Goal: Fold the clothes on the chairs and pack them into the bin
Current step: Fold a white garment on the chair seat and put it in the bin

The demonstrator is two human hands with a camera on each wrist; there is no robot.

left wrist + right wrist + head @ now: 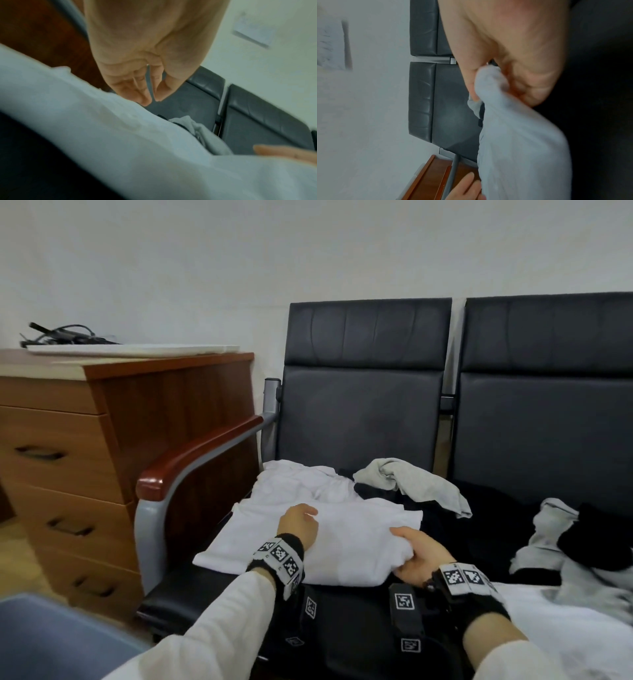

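white garment [342,539] lies lower centre on one chair [363,419]; right hand [419,559] grasps its edge, left hand [298,525] rests relaxed on top.

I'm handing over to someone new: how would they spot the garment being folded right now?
Start at the left chair, the one with the wooden armrest. On its seat lies a flat white garment, with both hands on it. Unlike the crumpled grey garment and black clothes beside it, it is smoothed out.
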